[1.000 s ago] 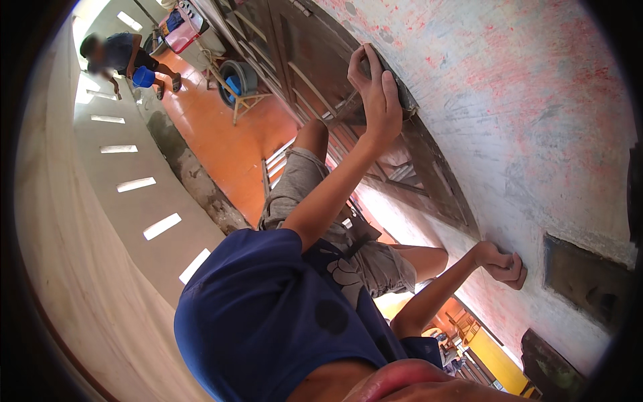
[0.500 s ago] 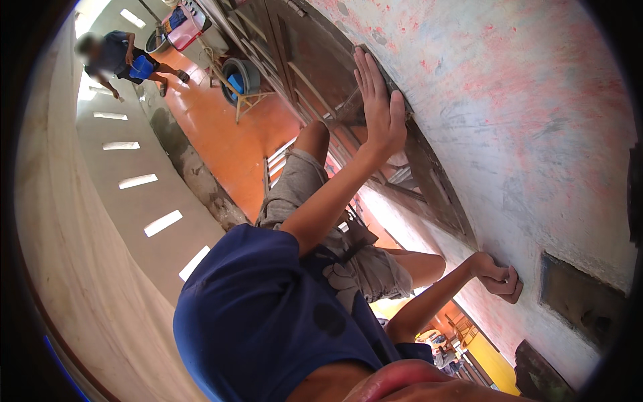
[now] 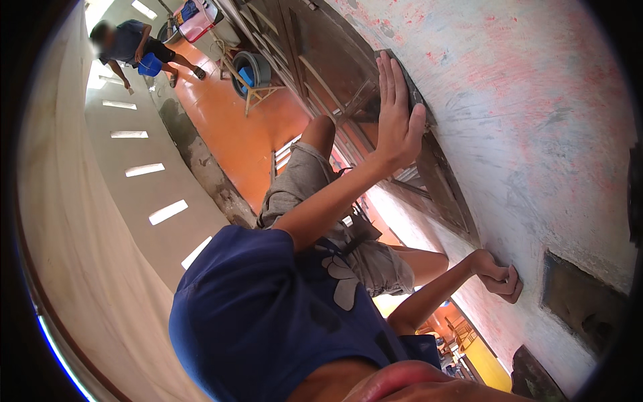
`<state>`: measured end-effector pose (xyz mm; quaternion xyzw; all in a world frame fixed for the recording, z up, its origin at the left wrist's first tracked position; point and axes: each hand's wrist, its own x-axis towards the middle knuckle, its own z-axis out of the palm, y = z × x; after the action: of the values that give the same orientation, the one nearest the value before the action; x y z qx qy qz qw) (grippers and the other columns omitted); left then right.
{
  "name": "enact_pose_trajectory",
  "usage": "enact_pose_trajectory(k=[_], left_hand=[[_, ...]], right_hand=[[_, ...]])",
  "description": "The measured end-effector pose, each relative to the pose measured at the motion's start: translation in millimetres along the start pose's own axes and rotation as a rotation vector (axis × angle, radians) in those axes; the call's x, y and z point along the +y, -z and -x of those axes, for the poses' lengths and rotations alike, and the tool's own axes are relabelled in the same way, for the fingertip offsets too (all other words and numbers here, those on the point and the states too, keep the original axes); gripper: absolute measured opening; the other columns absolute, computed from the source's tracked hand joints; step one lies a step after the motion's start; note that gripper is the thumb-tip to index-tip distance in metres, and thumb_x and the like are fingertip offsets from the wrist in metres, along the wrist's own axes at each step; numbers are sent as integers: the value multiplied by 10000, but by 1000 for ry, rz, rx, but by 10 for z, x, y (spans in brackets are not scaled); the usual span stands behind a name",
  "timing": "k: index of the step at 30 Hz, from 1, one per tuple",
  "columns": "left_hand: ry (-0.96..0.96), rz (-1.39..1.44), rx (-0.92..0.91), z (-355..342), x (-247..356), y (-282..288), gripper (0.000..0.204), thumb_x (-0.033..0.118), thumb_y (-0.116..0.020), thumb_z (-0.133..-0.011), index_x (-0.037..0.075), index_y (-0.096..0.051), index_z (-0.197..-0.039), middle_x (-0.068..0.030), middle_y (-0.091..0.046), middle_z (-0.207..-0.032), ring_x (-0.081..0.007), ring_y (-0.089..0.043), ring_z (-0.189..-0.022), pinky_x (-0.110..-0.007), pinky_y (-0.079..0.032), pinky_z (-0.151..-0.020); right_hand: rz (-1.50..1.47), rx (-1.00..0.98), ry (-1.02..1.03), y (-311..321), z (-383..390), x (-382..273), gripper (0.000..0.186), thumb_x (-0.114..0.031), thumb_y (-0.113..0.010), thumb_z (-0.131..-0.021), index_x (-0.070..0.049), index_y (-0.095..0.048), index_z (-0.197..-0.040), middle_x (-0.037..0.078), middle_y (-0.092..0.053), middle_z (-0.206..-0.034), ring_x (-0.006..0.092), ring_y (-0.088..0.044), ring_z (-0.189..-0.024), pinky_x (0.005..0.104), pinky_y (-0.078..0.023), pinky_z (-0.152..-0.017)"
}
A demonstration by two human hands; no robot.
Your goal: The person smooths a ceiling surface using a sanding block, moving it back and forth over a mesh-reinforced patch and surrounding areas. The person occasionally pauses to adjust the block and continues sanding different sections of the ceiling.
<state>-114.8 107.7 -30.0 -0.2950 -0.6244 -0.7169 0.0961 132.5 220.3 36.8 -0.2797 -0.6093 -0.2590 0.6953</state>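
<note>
My left hand (image 3: 400, 127) is stretched up along the wall (image 3: 509, 114). Its fingers are straight and close together, with the thumb apart. The palm lies against a dark flat strip (image 3: 424, 110) at the edge of the brown window frame (image 3: 445, 184); whether the strip is loose or part of the frame I cannot tell. Lower down, my right hand (image 3: 497, 276) is closed with its fingers curled in, resting against the whitish wall just below the frame's corner. Whatever the curled fingers may hold is hidden. Beside that hand is a dark rectangular recess (image 3: 583, 298).
Far off at upper left, another person (image 3: 127, 43) holds a blue bucket (image 3: 150, 64). A grey tub (image 3: 258, 63) and a wooden stand (image 3: 258, 100) are on the orange floor (image 3: 214, 134). A pale cloth (image 3: 74, 221) hangs along the left side.
My left hand has shifted slightly right in the view, along the frame's edge, with the dark strip beside it. My right hand has stayed in place. The whole view has turned a little.
</note>
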Motion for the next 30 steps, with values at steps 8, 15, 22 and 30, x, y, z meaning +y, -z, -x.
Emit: enact_pose_trajectory(k=[8,15,22,30], left_hand=[[15,2,242,-890,-200,148,776,481,-219,-1097,-66,4,-1601,-219,18,-1706,-298,26,-1586,-370,-15,-1271],[-55,54,14,-114,128,-42,802,334,-374,-1045,-119,16,-1579,-314,64,-1673,-470,91,-1555,-532,13,-1244],[95,14,449,-2054,-841,616,634,316,-289,-1105,-69,-175,-1595,-223,-151,-1688,-312,-100,-1574,-353,-70,-1271],[-214,-81,181,-548,556,-216,673,263,-249,-1065,-74,-16,-1598,-278,5,-1686,-479,39,-1554,-568,14,-1246]], right_hand=[[30,-18,-25,80,-85,-3,502,-489,-400,-1068,-96,-441,-760,91,-405,-931,237,-402,-829,400,-340,-813],[-13,19,14,18,-80,-40,431,-426,-427,-1025,-95,-483,-755,97,-424,-940,239,-421,-851,407,-352,-818],[-15,58,42,17,-58,104,311,-305,-468,-967,-92,-532,-749,105,-450,-939,236,-443,-875,414,-368,-817],[15,104,69,10,-47,173,210,-188,-499,-919,-89,-561,-745,111,-469,-933,231,-462,-873,412,-389,-796]])
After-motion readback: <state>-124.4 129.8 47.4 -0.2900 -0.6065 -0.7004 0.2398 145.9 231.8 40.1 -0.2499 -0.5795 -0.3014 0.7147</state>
